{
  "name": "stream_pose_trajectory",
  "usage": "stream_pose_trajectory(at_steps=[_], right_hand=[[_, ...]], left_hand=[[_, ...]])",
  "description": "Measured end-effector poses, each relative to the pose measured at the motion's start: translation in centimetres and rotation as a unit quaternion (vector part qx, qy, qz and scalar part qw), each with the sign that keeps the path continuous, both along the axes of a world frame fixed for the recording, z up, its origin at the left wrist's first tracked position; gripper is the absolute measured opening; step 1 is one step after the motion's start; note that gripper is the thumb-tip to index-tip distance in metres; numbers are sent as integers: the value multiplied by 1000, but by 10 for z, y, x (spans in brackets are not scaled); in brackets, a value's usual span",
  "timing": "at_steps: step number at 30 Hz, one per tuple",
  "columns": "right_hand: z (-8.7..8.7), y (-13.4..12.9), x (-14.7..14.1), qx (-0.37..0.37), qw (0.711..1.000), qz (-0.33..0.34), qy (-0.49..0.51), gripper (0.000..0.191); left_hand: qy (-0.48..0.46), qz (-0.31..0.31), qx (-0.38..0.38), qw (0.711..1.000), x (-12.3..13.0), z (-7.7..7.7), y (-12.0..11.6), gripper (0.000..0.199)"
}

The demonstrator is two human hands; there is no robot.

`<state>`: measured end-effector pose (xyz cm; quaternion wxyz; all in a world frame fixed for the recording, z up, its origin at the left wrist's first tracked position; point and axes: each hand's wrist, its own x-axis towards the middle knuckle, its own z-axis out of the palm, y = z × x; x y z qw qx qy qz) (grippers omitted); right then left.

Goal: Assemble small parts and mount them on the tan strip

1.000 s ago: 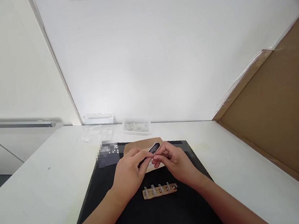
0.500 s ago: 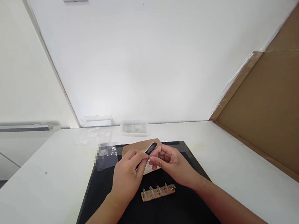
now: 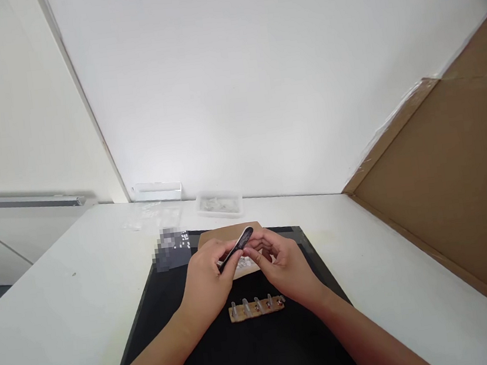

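Observation:
My left hand (image 3: 206,276) is closed on a slim black nail file (image 3: 245,238) with a pale edge, which slants up to the right. Close against it, my right hand (image 3: 287,265) has its thumb and fingers pinched together; whatever is between them is too small and hidden to name. Behind both hands lies a brown cardboard sheet (image 3: 214,234), with small whitish pieces (image 3: 247,262) partly covered by my fingers. Nearer to me, a tan strip (image 3: 241,314) carries several clear upright nail tips (image 3: 247,307) in a row.
A black mat (image 3: 255,353) lies on the white table (image 3: 64,311). At its far left is a dark sheet with white squares (image 3: 181,255). Beyond stand a clear tray (image 3: 221,213), a transparent holder (image 3: 156,192) and plastic bags (image 3: 150,216). A cardboard panel (image 3: 449,193) rises at right.
The nail file has shifted slightly left and tilted more steeply in my left hand. My right hand stays beside it, still pinched. The view has tipped slightly downward.

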<state>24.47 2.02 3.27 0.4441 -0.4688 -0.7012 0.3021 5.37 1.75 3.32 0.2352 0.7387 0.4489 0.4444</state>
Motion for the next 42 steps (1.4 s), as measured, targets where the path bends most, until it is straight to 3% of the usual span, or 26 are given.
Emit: stream_pose_trajectory(at_steps=[5, 9, 14, 20, 30, 42], right_hand=[[-4, 1, 4, 0, 999, -16, 40, 25], [-5, -4, 0, 87, 993, -63, -52, 19], [-10, -4, -10, 263, 942, -120, -174, 7], [-15, 1, -11, 373, 884, -141, -244, 6], [-13, -2, -14, 257, 928, -142, -230, 22], [-10, -5, -13, 138, 968, -142, -153, 19]], left_hand=[[-36, -3, -22, 999, -2, 1, 3, 21], [-38, 10, -7, 999, 2, -1, -1, 23], [-36, 32, 29, 998, 6, -5, -6, 25], [-1, 76, 86, 993, 7, -3, -7, 25], [61, 106, 91, 988, 8, -6, -9, 26], [71, 103, 49, 991, 8, -6, -9, 25]])
